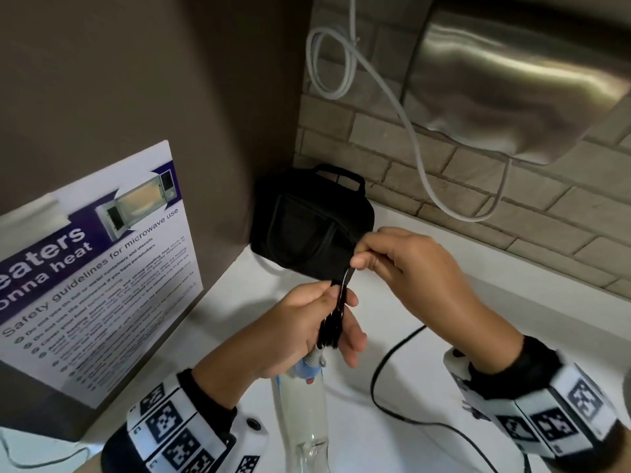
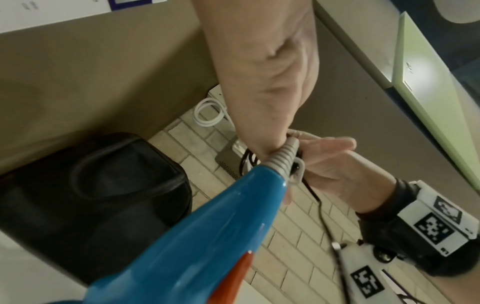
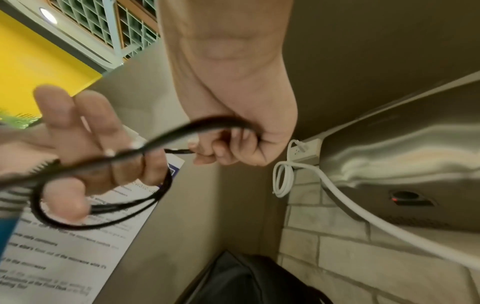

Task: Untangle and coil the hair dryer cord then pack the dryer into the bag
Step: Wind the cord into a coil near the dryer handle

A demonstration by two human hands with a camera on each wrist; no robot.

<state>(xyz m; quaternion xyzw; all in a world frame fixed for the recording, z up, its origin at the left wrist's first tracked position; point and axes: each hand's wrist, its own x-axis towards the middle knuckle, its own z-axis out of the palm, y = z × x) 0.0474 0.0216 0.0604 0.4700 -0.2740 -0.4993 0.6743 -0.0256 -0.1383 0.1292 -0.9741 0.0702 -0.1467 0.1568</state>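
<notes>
My left hand (image 1: 341,315) grips a bundle of black cord loops (image 1: 331,322) above the white counter (image 1: 461,302). The blue hair dryer (image 1: 307,368) hangs just under that hand; the left wrist view shows its blue handle (image 2: 207,226) and grey cord sleeve (image 2: 283,158). My right hand (image 1: 358,262) pinches the cord just above the bundle, its fingers (image 3: 221,150) curled round the strand. Loose cord (image 1: 389,356) trails over the counter to the right. The black bag (image 1: 307,220) stands in the corner behind both hands; whether it is unzipped I cannot tell.
A steel wall-mounted hand dryer (image 1: 512,80) hangs at the upper right, with a white cable (image 1: 418,155) looping down the brick wall. A microwave safety poster (image 1: 99,268) leans at the left. A clear bottle-like object (image 1: 304,421) stands near the counter's front edge.
</notes>
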